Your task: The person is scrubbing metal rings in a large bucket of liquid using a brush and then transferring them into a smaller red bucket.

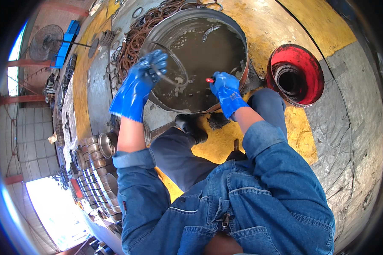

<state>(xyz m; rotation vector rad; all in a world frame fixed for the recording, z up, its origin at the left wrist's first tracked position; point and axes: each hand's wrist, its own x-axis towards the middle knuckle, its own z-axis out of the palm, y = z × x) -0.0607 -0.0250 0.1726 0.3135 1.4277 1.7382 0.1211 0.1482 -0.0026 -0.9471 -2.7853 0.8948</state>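
Observation:
My left hand [142,74], in a blue rubber glove, is closed around one side of a thin metal ring [184,73]. The ring hangs tilted over the left part of a wide round metal tub [239,26]. Murky grey-brown liquid [204,59] with patches of foam fills the tub. In the same kind of glove, my right hand [225,87] grips a small red-handled tool [210,80] above the tub's near right side. The tool's working end cannot be made out. A shiny curved shape [209,32] shows at the liquid's far side.
Rusty rings [134,53] lie heaped left of the tub. A red bucket [315,76], dark inside with coiled rings [285,75], stands at its right. Stacks of metal cylinders [95,170] sit at the left, near a fan [47,40]. My boot [192,127] is close to the tub.

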